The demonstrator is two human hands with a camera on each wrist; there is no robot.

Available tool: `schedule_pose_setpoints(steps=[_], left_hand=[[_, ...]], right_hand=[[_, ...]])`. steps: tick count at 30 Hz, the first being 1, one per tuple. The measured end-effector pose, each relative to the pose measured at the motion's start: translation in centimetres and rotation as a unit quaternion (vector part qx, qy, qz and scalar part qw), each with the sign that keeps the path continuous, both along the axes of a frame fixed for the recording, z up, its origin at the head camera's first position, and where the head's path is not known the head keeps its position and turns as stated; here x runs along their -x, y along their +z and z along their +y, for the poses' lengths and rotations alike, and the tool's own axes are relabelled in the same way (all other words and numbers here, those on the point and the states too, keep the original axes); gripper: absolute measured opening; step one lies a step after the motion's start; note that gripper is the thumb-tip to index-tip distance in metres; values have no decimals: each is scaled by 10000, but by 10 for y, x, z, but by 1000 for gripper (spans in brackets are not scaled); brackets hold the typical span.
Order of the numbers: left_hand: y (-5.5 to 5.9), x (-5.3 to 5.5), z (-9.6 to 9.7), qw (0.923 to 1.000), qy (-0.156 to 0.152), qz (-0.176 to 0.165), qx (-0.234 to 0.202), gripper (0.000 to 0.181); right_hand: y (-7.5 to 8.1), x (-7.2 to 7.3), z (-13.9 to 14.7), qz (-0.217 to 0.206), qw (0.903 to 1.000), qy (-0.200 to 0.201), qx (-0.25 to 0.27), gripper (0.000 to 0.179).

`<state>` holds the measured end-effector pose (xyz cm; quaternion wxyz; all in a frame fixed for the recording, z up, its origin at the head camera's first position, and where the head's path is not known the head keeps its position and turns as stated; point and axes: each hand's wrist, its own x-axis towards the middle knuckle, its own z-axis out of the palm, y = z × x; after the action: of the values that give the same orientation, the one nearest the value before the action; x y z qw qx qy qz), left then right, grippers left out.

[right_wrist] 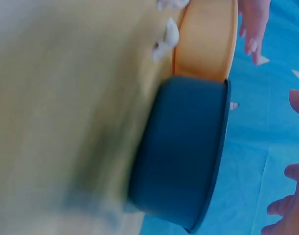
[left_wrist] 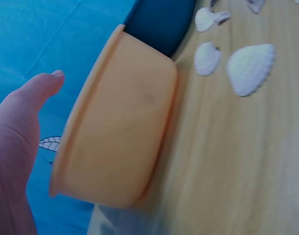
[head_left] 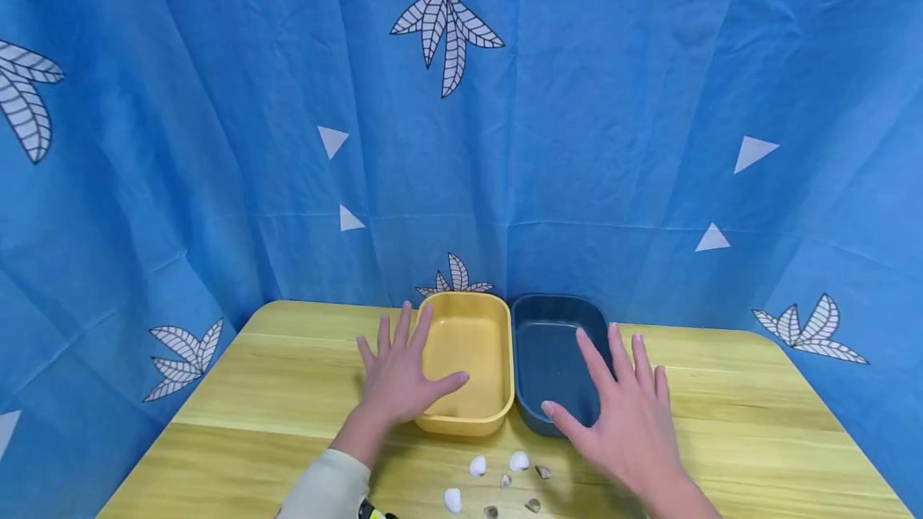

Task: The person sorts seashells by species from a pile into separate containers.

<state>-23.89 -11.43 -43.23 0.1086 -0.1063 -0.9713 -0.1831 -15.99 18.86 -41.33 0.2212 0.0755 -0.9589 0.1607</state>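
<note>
A yellow tray (head_left: 469,425) and a dark blue tray (head_left: 529,415) stand side by side on the table, with nothing visible inside either. Over the yellow tray's left side hovers my left hand (head_left: 398,381), fingers spread and holding nothing. My right hand (head_left: 629,423) is spread above the right part of the dark blue tray, its fingers also free. In front of the trays lie several small shells, among them a white shell (head_left: 519,461) and a brown shell (head_left: 533,505). The left wrist view shows a ribbed white shell (left_wrist: 250,69) beside the yellow tray's wall (left_wrist: 115,117).
The wooden table (head_left: 757,415) extends to both sides of the trays. A blue patterned curtain (head_left: 577,142) hangs right behind the table's back edge and along its sides. A pale sleeve (head_left: 328,487) covers the left forearm.
</note>
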Motion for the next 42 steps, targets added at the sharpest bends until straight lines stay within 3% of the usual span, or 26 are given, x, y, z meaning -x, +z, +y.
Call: schedule_pose_setpoints(steps=[6, 15, 22, 26, 28, 32, 36, 39, 42], left_hand=[[-8, -5, -1, 10000, -60, -25, -55, 111], [-16, -9, -1, 9996, -143, -8, -236, 109], [-23, -10, -2, 9993, -205, 33, -308, 107], [-24, -12, -2, 9990, -227, 11, -374, 108], [-24, -13, -2, 9989, -242, -12, -395, 108], [-26, -13, -3, 9987, -270, -16, -435, 108], [-27, -13, -3, 9984, -299, 55, -473, 107], [-29, -14, -4, 9982, -317, 103, -494, 107], [-31, -14, -5, 9983, -302, 143, -484, 107]], right_hand=[[-10, -18, -3, 109, 9995, 243, 161, 97], [-27, -34, -5, 355, 9972, 481, 459, 92], [-39, -44, -4, 698, 9852, 1097, 1117, 83], [-46, -48, -6, 533, 9772, 1203, 1667, 72], [-49, -50, -8, 276, 9675, 1227, 2194, 63], [-53, -50, -14, -573, 9384, 1082, 3230, 44], [-58, -47, -13, -1489, 9102, 1156, 3688, 31], [-67, -44, -4, -1878, 8975, 1731, 3594, 27], [-78, -41, 5, -1919, 8886, 2475, 3352, 25]])
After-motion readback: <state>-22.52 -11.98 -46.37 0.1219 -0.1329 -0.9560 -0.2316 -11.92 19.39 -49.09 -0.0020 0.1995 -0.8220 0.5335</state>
